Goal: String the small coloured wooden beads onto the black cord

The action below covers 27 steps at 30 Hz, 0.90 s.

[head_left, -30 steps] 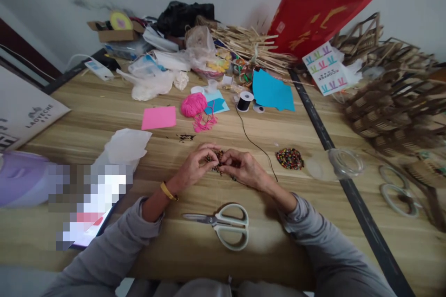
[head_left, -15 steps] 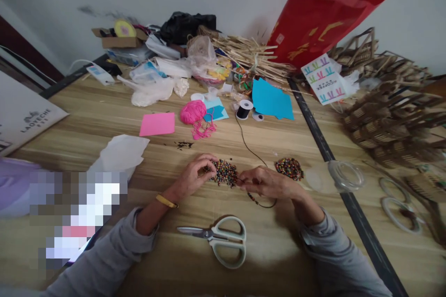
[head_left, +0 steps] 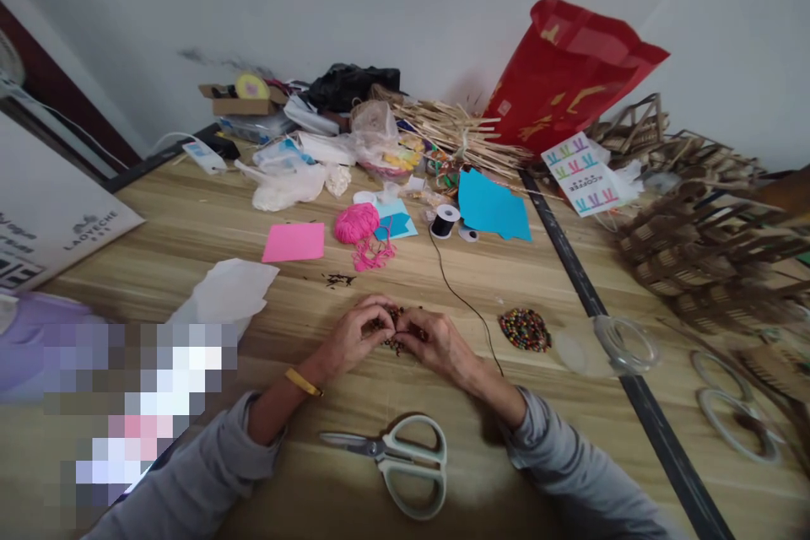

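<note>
Over a small pile of multicoloured beads (head_left: 397,344), my two hands meet at the fingertips. My left hand (head_left: 355,337) is closed in a pinch at the pile's left side; whatever is in it is too small to make out. My right hand (head_left: 441,344) pinches from the right, on the thin black cord, whose tip is hidden by the fingers. The cord (head_left: 467,301) runs from a black-wound spool (head_left: 445,222) down behind my right wrist. Most of the pile is covered by my hands. Nearer to me lie white-handled scissors (head_left: 405,457), blades pointing left.
Right of my hands sits a coil of strung beads (head_left: 525,330), beside a clear plastic ring (head_left: 628,344). Pink yarn (head_left: 356,224), pink paper (head_left: 294,242) and blue paper (head_left: 494,207) lie farther back. Woven baskets (head_left: 689,245) crowd the right; a white box (head_left: 56,211) stands left.
My right hand has moved left, over the beads, bringing its fingertips to those of my left hand. The camera view has tilted up slightly, so things appear lower.
</note>
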Available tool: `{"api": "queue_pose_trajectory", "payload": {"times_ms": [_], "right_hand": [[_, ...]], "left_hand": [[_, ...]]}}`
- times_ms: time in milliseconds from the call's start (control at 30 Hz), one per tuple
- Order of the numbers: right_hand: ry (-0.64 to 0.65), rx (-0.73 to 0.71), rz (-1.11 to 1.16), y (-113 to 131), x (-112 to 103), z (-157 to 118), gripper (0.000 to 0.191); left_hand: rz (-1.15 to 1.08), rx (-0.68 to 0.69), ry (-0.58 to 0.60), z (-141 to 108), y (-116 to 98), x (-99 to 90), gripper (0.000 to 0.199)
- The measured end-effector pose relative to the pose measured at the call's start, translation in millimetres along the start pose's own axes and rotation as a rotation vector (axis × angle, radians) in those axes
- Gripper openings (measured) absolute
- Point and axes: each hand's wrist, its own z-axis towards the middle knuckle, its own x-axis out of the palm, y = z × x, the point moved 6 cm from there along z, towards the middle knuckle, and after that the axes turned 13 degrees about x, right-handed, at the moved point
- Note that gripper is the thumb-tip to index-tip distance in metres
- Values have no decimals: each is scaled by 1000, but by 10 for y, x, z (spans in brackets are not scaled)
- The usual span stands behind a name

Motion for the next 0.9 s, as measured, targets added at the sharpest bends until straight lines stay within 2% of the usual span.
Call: {"api": "queue_pose_trajectory", "payload": {"times_ms": [233,600,900], "right_hand": [[-115,-109,-54,-49,-15,-76,11],[-196,-198,-107,-70,25,-100,18],[-312,-218,-106,-126,-30,-165,15]], "left_hand": [[-15,-25,12,21,-9,33,4],[23,13,-9,53,-35,6,4],[193,53,-10,39,-100,-36,5]]}}
